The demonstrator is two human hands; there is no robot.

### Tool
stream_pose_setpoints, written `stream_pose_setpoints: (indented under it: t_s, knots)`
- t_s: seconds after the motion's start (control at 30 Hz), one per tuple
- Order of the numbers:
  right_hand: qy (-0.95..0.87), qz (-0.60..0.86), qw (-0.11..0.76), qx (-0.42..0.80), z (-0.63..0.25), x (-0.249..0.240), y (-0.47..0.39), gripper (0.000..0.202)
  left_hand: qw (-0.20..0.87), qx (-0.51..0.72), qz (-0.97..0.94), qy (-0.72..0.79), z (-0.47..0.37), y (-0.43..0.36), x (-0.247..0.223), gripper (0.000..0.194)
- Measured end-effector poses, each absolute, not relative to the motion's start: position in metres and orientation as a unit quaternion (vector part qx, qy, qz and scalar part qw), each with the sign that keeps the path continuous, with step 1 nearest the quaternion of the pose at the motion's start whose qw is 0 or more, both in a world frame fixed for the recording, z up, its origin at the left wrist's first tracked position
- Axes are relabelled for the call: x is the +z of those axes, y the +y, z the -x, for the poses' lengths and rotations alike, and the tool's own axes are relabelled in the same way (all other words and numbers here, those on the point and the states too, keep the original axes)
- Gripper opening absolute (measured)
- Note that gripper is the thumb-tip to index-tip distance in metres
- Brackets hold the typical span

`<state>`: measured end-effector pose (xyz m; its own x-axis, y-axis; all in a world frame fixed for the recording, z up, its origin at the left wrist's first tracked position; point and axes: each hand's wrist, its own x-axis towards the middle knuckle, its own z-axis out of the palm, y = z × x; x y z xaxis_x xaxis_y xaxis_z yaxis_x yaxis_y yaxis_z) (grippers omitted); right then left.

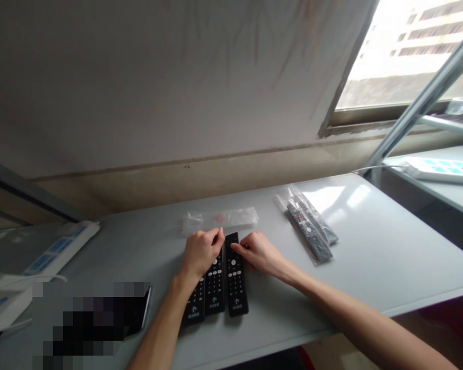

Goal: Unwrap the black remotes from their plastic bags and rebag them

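Three black remote controls lie side by side on the grey table. My left hand is closed above the upper ends of the left remote and the middle remote, covering part of both. Whether anything is pinched in its fingers is hidden. My right hand is closed at the upper end of the right remote, with the thumb on its face and the other fingers curled by its right edge. Behind the hands lies a clear plastic sleeve.
To the right, two remotes in clear plastic bags lie on the table. A dark flat device, partly pixelated, is at the left front. A white power strip runs along the left side; a metal frame post rises at right.
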<state>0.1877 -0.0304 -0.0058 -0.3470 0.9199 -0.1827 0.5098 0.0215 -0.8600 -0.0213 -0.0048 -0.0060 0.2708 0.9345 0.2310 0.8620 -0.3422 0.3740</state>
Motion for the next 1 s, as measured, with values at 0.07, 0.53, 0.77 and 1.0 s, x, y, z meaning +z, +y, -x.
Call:
stream_pose_setpoints:
  t_s: [0.07, 0.53, 0.77, 1.0]
  knots:
    - [-0.688, 0.546, 0.236, 0.416, -0.182, -0.01, -0.032, 0.063, 0.088, 0.208, -0.793, 0.565, 0.022, -0.004, -0.006, 0.047]
    - [-0.713, 0.59, 0.321, 0.198, -0.253, 0.014, -0.039, 0.033, 0.044, 0.116, -0.809, 0.575, 0.013, -0.008, 0.003, 0.04]
    - [-0.716, 0.658, 0.218, -0.083, -0.341, -0.029, -0.094, 0.033, 0.025, 0.038, -0.813, 0.581, 0.005, -0.013, 0.013, 0.034]
    - [-0.702, 0.691, 0.172, 0.001, -0.342, -0.023, -0.111, 0.04, 0.036, 0.018, -0.807, 0.59, 0.005, -0.012, 0.012, 0.038]
